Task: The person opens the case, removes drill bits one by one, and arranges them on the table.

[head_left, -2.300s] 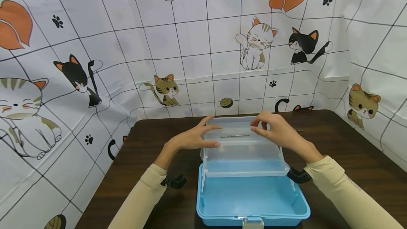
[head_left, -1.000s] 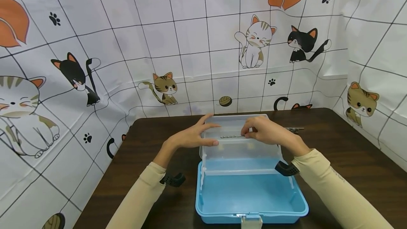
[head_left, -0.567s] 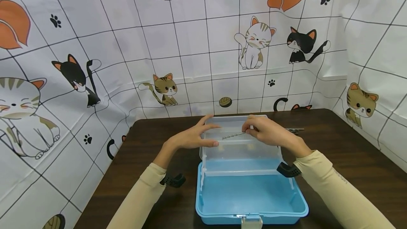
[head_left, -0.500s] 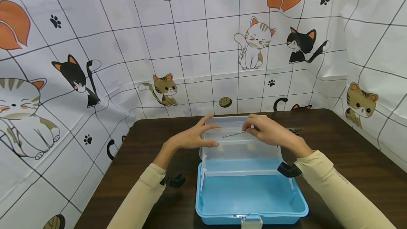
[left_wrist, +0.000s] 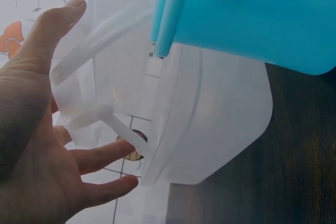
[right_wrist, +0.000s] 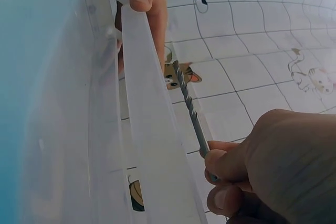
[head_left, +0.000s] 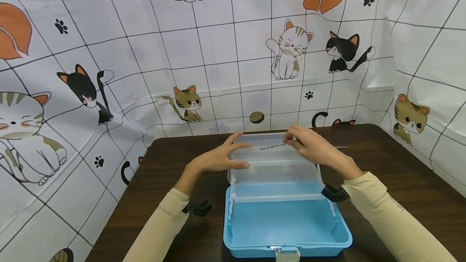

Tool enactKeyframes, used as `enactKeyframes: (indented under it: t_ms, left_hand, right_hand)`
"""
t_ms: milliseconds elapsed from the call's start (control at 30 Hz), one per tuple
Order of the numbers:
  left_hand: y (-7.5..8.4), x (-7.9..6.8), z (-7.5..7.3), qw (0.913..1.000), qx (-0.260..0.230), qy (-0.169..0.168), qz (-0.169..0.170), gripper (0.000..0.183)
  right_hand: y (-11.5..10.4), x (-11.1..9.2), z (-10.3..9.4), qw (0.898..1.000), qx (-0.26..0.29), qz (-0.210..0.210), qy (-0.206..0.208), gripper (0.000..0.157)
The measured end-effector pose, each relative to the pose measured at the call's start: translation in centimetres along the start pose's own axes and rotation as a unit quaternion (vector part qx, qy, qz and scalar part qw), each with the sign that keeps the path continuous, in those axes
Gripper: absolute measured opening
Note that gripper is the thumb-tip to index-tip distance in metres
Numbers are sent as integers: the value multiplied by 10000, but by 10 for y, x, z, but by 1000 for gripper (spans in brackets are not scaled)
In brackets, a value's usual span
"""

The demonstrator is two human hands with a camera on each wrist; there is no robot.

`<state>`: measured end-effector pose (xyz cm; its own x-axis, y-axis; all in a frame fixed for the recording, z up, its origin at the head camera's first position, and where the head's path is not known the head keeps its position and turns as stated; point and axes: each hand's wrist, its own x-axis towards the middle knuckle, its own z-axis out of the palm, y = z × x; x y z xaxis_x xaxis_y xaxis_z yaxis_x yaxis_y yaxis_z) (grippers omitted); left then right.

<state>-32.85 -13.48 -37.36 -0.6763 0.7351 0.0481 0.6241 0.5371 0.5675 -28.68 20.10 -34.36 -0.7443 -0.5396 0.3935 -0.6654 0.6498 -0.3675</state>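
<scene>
My right hand (head_left: 311, 144) pinches a drill bit (head_left: 272, 146) by its shank end, the fluted end pointing left. In the right wrist view the bit (right_wrist: 190, 107) tilts just beside the wall of the clear tray (right_wrist: 149, 124), and the thumb and forefinger close on its smooth end. My left hand (head_left: 216, 158) holds the left end of the raised translucent tray (head_left: 276, 175). In the left wrist view its thumb lies along the tray's edge, with the other fingers spread beyond it. Below the tray sits a light blue toolbox (head_left: 284, 223) with its lid (head_left: 267, 136) swung back.
On the dark wood table (head_left: 174, 153), part of another metal rod (head_left: 341, 147) shows past my right hand. A white latch (head_left: 287, 255) hangs at the toolbox front. Behind the table stands a cat-patterned sheet (head_left: 218, 51).
My right hand came down to the drill bit lying in the tray, pinched it, and lifted it up and slightly to the right. My left hand stays on the tray's end.
</scene>
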Motion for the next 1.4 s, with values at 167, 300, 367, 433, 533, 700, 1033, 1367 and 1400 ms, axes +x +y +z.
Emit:
enactKeyframes:
  t_ms: [167, 300, 367, 433, 533, 700, 1033, 1367, 1400]
  left_hand:
    - [-1, -1, 0, 10000, -26, -25, 15, 74]
    - [-2, 0, 1, 10000, 13, -33, 26, 74]
    - [-2, -1, 1, 10000, 12, -14, 18, 73]
    - [-2, -2, 1, 10000, -9, 5, 23, 73]
    - [-2, -3, 0, 10000, -16, 21, 6, 73]
    - [-2, -3, -1, 10000, 8, 27, 48, 77]
    - [0, -1, 1, 10000, 21, -25, -12, 76]
    - [2, -1, 0, 10000, 6, 14, 28, 74]
    - [2, -1, 0, 10000, 3, 9, 45, 74]
  right_hand:
    - [3, -5, -7, 9999, -52, 104, 86, 15]
    - [7, -10, -15, 9995, 3, 300, 94, 15]
    - [9, -11, -19, 9992, 46, 387, 101, 15]
    - [12, -13, -22, 9987, 88, 484, 92, 15]
    - [16, -15, -26, 9981, 118, 600, 84, 14]
    - [24, -19, -31, 9963, 183, 837, 113, 15]
    - [44, -35, -42, 9915, 299, 1224, 317, 12]
    - [76, -41, -44, 9870, 99, 1508, 547, 13]
    - [78, -42, -44, 9863, 79, 1555, 549, 13]
